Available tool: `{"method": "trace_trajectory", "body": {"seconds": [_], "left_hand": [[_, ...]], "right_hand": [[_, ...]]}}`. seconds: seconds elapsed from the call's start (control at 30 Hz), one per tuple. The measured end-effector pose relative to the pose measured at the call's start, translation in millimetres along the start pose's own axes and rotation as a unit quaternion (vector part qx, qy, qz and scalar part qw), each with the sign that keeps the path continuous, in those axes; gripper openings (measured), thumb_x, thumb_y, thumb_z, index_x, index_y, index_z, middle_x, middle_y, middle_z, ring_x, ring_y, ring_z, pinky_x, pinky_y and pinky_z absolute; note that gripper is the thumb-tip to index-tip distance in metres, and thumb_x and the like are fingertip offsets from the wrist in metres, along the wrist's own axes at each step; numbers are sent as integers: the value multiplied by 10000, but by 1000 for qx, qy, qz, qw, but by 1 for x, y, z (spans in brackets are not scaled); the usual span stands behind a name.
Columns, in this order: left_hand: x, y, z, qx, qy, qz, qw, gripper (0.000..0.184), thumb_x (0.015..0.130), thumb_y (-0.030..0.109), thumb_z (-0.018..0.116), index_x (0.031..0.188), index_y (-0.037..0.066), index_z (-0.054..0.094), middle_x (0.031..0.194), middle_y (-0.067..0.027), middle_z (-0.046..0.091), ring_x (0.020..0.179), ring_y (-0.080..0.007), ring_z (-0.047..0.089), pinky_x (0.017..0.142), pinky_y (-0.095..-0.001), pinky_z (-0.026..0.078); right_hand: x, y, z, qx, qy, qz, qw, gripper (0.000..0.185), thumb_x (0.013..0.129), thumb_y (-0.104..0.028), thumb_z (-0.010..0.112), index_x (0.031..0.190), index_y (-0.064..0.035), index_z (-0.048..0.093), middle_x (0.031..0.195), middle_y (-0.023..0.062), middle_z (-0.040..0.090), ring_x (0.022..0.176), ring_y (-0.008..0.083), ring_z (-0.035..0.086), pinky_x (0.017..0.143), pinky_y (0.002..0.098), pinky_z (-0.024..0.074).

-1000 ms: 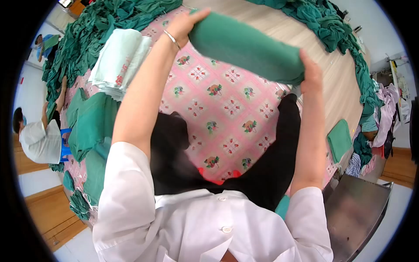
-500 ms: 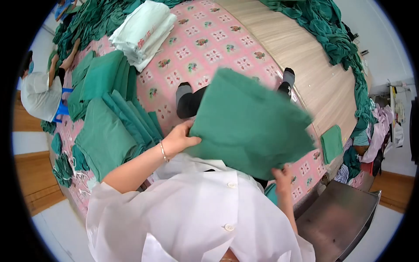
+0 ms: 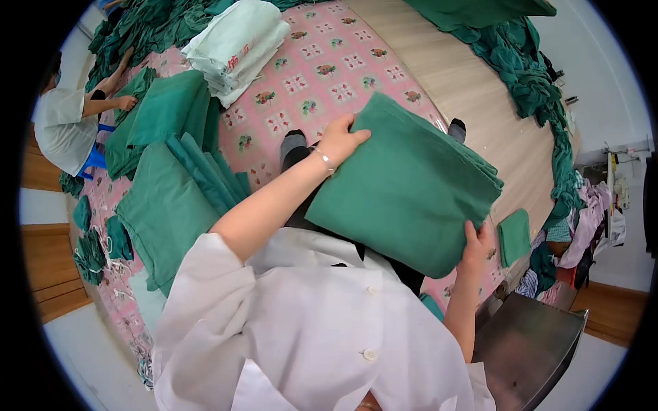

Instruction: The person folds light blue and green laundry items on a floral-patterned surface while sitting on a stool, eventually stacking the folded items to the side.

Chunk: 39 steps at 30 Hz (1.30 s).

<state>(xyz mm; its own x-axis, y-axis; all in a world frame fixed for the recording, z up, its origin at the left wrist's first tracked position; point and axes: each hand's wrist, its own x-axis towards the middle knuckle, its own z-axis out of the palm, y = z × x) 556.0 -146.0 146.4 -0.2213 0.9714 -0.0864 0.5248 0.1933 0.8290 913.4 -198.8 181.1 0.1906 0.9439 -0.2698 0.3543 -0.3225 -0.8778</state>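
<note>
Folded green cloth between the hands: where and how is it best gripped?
Grip the folded green cloth at its left and right edges, coming in from both sides as the left hand and right hand do, thumbs on top. Stacked layer edges show along its far right side, so pinching the full thickness should likely keep them together.

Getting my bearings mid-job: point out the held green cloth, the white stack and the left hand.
Held green cloth (image 3: 408,188): head view, middle of its broad face.
White stack (image 3: 236,46): head view, its upper surface.
Left hand (image 3: 341,142): head view, back of the hand.
</note>
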Motion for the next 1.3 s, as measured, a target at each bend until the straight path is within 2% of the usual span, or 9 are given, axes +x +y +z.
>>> {"method": "trace_trajectory", "body": {"seconds": [0.1,0.23,0.4,0.6,0.77,0.93,1.1,1.17,1.3], "left_hand": [[-7,-28,31,-146,50,-67,986,596,634,276,682,1118,-33,524,1006,-177,605,925,-253,587,813,-336,448],[-13,-15,23,-255,67,-81,961,384,651,130,660,978,-16,522,785,-103,572,719,-175,561,659,-302,459],[-76,12,-53,-455,186,-5,871,479,691,43,619,1120,10,408,952,-98,537,858,-164,528,752,-287,433],[-248,7,-184,-366,507,98,775,529,700,11,614,1157,20,347,1041,-61,450,955,-126,442,794,-278,420],[-351,21,-213,-407,636,120,645,414,771,-45,527,1160,25,404,1131,-89,505,1014,-209,510,877,-334,405],[-368,-39,-175,-542,639,8,546,382,800,-19,521,1160,21,401,1134,-82,502,989,-215,533,800,-360,467],[-357,-130,-140,-538,659,-112,513,321,807,-5,526,1111,29,430,1024,-91,557,888,-228,582,706,-362,514],[-363,-123,-146,-537,643,-104,536,328,798,18,553,1089,4,403,970,-118,561,788,-249,609,644,-357,535],[-405,-106,-164,-528,567,-306,553,150,838,141,518,777,20,454,649,-87,531,483,-154,486,454,-272,425]], "right_hand": [[-5,8,18,171,-16,96,980,386,832,-98,555,1193,-5,452,1164,93,516,1031,196,506,902,303,391],[-2,-10,9,182,-118,27,976,453,824,-49,548,1246,2,393,1194,113,490,1041,227,503,888,337,414],[17,-100,44,73,-205,-148,965,464,814,-34,553,1242,21,383,1190,122,481,1032,218,494,899,324,383],[-74,-278,164,-22,-314,-510,800,464,783,-21,574,1213,51,416,1159,130,504,1053,195,486,929,300,351],[-166,-400,299,26,-405,-751,520,458,773,-193,609,1171,3,496,1070,81,572,986,151,525,841,268,400],[-236,-394,377,30,-356,-765,536,264,757,-94,595,969,45,521,926,147,600,860,247,583,775,324,472],[-176,-285,381,-73,-402,-781,473,355,768,-158,593,1076,6,526,991,157,596,877,300,579,793,350,445],[-138,-251,363,-127,-467,-680,551,352,768,-132,597,1085,5,528,973,156,598,870,274,586,799,342,451],[-80,-211,342,-194,-519,-511,657,359,775,-131,575,1101,6,521,971,151,599,882,241,579,786,325,457]]}}
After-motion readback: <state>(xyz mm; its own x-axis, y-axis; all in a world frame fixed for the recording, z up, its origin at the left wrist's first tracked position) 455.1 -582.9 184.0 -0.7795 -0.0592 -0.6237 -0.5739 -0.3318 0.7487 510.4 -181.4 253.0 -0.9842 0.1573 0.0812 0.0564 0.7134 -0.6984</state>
